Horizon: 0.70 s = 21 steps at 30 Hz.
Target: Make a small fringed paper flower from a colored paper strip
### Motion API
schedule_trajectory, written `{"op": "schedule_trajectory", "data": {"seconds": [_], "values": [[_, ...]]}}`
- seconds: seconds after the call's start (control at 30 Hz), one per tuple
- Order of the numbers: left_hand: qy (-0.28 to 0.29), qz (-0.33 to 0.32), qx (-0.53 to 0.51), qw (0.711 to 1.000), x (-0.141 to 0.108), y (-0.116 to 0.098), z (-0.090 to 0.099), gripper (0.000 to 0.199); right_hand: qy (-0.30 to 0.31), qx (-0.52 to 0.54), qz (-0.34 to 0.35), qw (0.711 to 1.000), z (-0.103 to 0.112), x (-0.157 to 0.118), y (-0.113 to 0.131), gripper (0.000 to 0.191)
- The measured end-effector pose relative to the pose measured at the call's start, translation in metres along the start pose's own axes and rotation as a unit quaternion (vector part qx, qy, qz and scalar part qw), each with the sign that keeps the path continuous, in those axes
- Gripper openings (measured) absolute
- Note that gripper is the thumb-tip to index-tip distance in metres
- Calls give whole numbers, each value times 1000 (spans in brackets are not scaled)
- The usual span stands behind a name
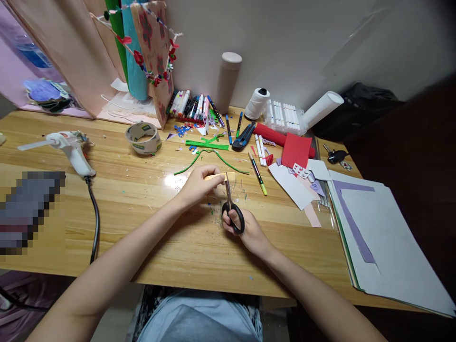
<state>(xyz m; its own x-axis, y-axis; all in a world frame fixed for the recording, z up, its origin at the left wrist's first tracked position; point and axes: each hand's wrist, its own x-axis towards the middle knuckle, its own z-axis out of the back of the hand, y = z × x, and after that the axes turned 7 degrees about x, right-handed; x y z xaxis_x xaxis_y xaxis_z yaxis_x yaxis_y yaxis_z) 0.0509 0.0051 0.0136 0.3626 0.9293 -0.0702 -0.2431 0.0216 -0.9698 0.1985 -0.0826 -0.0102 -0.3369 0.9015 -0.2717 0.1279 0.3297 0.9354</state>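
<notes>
In the head view my left hand (pixel 203 184) pinches a small strip of pale orange paper (pixel 231 176) above the middle of the wooden table. The fingers and thumb of my right hand (pixel 245 228) are in the black handles of the scissors (pixel 233 216). Their blades point away from me and meet the strip just right of my left fingertips. Beyond my hands, a thin green bent stem (pixel 192 164) lies on the table, with flat green strips (pixel 208 145) behind it.
A white glue gun (pixel 73 152) with a black cord and a tape roll (pixel 143 138) stand left. Right are a yellow-green marker (pixel 258 175), red paper (pixel 296 149), and a stack of sheets (pixel 399 228). A blue-black cutter (pixel 244 137) lies behind.
</notes>
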Motion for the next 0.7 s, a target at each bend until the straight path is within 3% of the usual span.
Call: {"op": "schedule_trajectory", "data": {"seconds": [0.33, 0.57, 0.7], "values": [[17, -3, -18, 1000, 3, 3, -1, 27, -4, -5, 7, 1000, 3, 2, 1, 54], [17, 16, -5, 1000, 0, 0, 0, 22, 92, 27, -26, 995, 7, 0, -2, 59], [9, 3, 29, 1000, 0, -2, 0, 20, 95, 30, -23, 995, 9, 0, -5, 58]]}}
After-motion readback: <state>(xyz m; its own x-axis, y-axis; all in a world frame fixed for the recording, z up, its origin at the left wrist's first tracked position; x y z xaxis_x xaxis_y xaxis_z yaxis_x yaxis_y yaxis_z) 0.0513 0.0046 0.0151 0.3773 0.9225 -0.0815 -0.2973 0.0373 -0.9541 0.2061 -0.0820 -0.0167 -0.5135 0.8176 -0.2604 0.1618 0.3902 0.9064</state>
